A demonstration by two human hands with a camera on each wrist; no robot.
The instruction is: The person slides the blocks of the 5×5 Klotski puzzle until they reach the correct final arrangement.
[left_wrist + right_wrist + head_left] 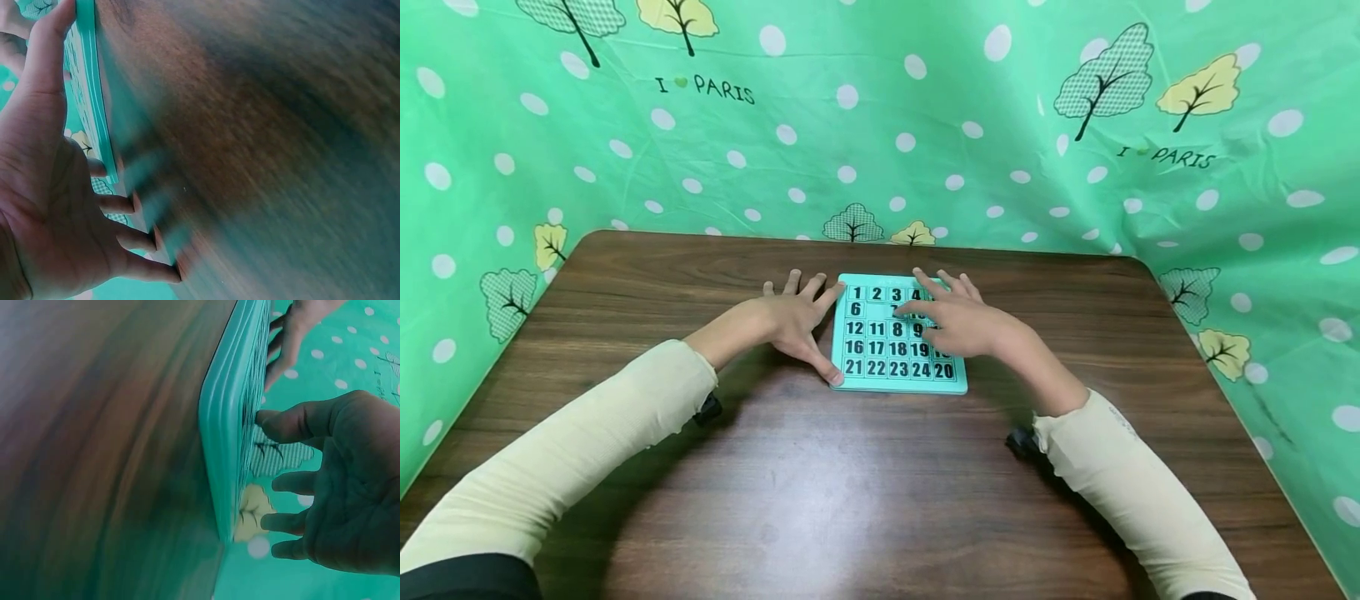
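- Lying flat on the dark wooden tabletop, the turquoise number board sat towards twelve o'clock from the tabletop's middle, between the two hands.
- At the board's nine o'clock, the left hand had its fingers spread wide, the thumb touching the edge at the corner between seven and eight o'clock, the index finger at the corner between ten and eleven.
- From three o'clock the right hand reached over the board, fingers apart and pinching nothing; its index fingertip was at the printed 7, just beside a bare slot at eleven o'clock. How hard it pressed, I could not tell.
- The board looked like thin, stiff plastic, probably light and fairly tough, with smooth faces that might skid on the wood under a sideways push.
- Its rim seemed the place to take hold, best at nine o'clock or six, clear of the tiles, which looked able to slide.
- One flat fingertip on a tile's face would likely have been enough to shift it; tipping the board risked disturbing the rest.
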